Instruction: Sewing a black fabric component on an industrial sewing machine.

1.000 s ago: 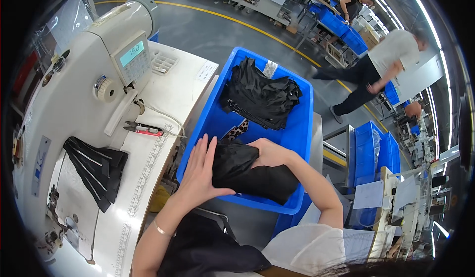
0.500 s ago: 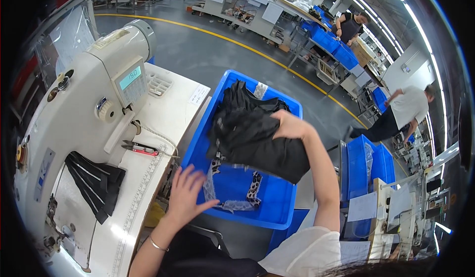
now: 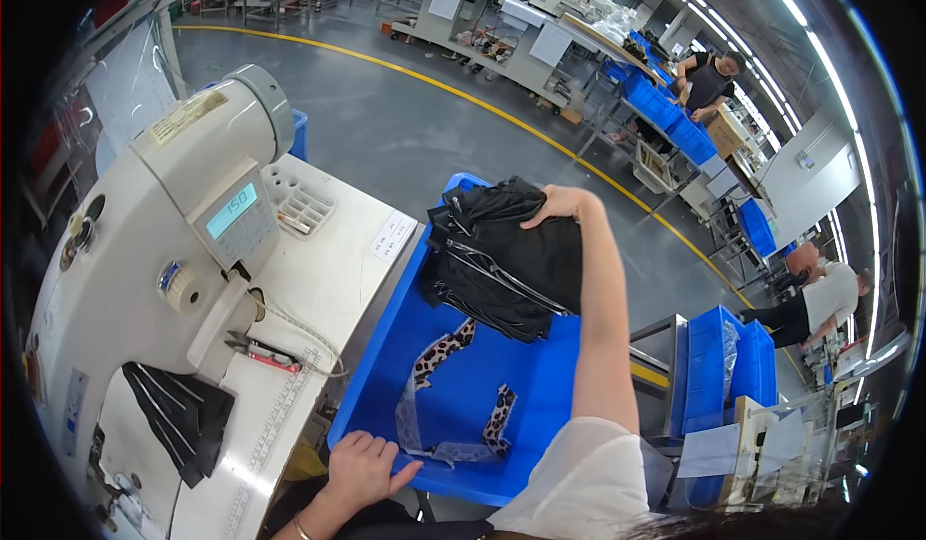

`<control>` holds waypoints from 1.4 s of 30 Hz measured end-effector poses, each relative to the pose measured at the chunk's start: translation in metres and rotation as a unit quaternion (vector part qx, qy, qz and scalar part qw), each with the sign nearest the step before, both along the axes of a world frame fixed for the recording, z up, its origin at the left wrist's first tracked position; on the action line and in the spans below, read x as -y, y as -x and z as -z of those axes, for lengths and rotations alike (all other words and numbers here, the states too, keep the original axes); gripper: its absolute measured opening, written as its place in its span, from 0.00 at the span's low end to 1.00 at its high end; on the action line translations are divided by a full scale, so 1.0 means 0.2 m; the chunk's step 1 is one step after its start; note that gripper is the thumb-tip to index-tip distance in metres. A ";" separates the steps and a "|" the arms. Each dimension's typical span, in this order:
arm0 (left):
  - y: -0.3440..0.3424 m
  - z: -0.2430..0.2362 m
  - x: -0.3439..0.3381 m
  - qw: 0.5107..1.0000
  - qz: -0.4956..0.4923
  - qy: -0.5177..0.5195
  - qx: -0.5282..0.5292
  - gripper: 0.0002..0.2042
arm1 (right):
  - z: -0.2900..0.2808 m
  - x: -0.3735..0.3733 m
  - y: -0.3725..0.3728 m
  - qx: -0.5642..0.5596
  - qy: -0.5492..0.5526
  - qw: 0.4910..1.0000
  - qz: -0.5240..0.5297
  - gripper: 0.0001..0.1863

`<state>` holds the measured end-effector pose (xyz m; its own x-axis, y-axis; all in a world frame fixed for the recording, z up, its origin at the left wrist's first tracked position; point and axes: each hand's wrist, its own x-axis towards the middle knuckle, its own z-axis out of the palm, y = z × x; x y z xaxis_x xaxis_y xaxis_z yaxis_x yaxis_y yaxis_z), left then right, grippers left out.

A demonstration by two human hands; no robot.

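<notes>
Bundle of black cloth (image 3: 550,256) is being held over the far end of the blue bin (image 3: 473,376), no longer being pressed by both hands at the bin's near end as it was a second ago, nor being carried across the bin's middle as half a second ago. More of the bin's floor is being exposed than in the first frame, and leopard-print strips (image 3: 444,349) with translucent trim (image 3: 409,426) are being shown in the bin's near half. A walker in a white top (image 3: 831,294) is now being seen farther off, to the right of the bin.

The bundle's top edge is being gripped by the right hand (image 3: 566,204), closed between thumb and fingers at the bin's far right; the fingertips are being hidden by the cloth. The bundle is being laid against the black pile (image 3: 487,320) at the bin's far end. The left hand (image 3: 362,472), opened wider half a second ago, is being kept half curled at the bin's near left corner, its thumb being set apart along the rim; whether the rim is being grasped cannot be told
</notes>
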<state>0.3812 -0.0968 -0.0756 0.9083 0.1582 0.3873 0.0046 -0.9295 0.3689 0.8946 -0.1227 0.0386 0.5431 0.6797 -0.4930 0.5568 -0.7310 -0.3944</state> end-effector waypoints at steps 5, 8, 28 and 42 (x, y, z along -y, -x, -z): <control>-0.01 0.01 0.01 1.000 -0.006 -0.005 0.021 0.21 | 0.24 -0.02 0.00 0.058 0.019 0.998 -0.008 0.32; 0.00 0.00 0.00 1.000 -0.020 0.002 -0.007 0.21 | 0.25 0.00 0.10 0.042 -0.031 0.999 -0.011 0.31; 0.00 -0.01 0.02 1.000 0.006 0.016 0.015 0.21 | 0.82 0.12 0.50 0.309 -0.276 0.910 0.029 0.31; 0.02 0.01 0.02 0.999 -0.018 0.021 0.030 0.16 | 0.52 0.28 0.71 0.624 -0.092 0.773 0.062 0.33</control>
<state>0.3769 -0.1005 -0.0785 0.8768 0.2078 0.4335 0.0147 -0.9129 0.4079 0.7526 -0.1795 -0.0649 0.5841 0.5809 0.5669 0.5178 -0.8045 0.2908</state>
